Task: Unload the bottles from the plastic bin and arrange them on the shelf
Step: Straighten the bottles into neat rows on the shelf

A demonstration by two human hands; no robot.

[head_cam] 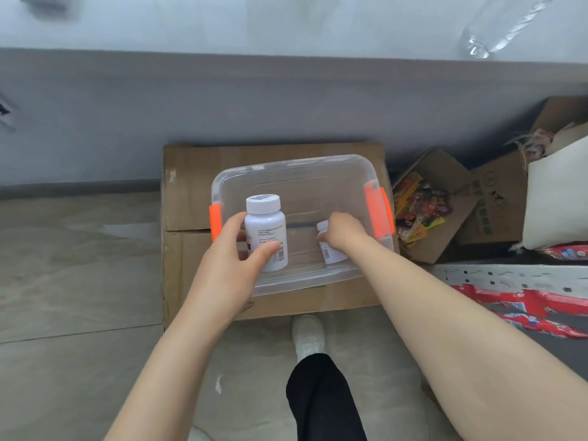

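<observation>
A clear plastic bin (296,168) with orange latches rests on a flat cardboard box. My left hand (232,249) grips a white pill bottle (266,227) with a white cap, held upright above the bin's left side. Inside the bin on the right, my right hand (342,232) closes over a second white bottle (331,249), mostly hidden under my fingers. The pale shelf (286,23) runs across the top of the view, with a clear plastic bottle (502,27) lying on it at the right.
The cardboard box (187,186) lies on the tiled floor below the shelf front. Open cartons of colourful snack packets (420,208) crowd the right side, with red packets (525,303) and a perforated metal rail (509,276) nearer. My shoe (308,335) stands behind the box.
</observation>
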